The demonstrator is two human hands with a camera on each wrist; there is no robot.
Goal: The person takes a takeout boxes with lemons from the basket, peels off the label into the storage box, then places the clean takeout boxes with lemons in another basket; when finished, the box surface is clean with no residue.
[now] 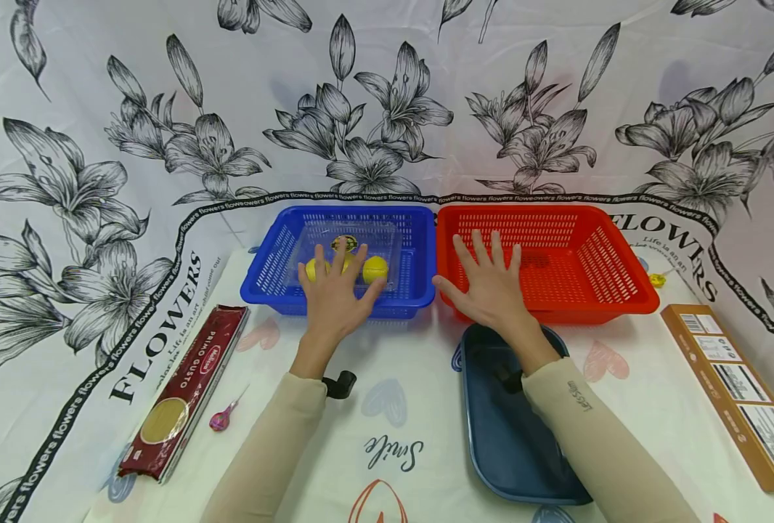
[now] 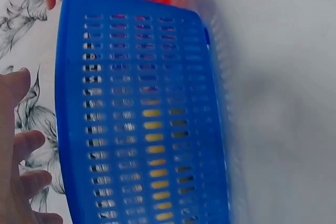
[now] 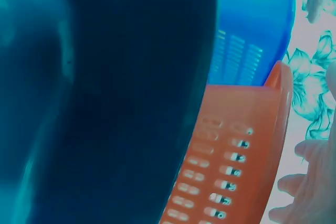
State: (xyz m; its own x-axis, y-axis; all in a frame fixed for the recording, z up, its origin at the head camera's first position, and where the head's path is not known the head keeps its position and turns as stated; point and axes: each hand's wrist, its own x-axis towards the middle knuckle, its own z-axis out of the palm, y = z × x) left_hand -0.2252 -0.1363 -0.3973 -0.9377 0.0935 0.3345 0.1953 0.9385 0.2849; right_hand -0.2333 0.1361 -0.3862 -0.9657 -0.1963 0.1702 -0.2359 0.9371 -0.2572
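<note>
My left hand (image 1: pixel 337 294), fingers spread, hovers over the front of a blue plastic basket (image 1: pixel 420 294). Inside that basket lies a clear plastic box (image 1: pixel 390 236) with yellow balls (image 1: pixel 375 269) in it, partly hidden behind the fingers. My right hand (image 1: pixel 488 287) is spread over the front left of a red plastic basket (image 1: pixel 596 316), which shows bare inside. Both hands hold nothing. In the left wrist view the fingers (image 2: pixel 31 145) are beside the blue basket's rim. In the right wrist view the fingers (image 3: pixel 291 184) stand off the red basket's rim.
A dark blue tray (image 1: pixel 511 436) lies under my right forearm. To the left are a dark red spaghetti pack (image 1: pixel 187 385) and a wrapped lollipop (image 1: pixel 220 420). A long brown box (image 1: pixel 733 385) lies at the right, and a small yellow item (image 1: pixel 657 280) sits beside the red basket.
</note>
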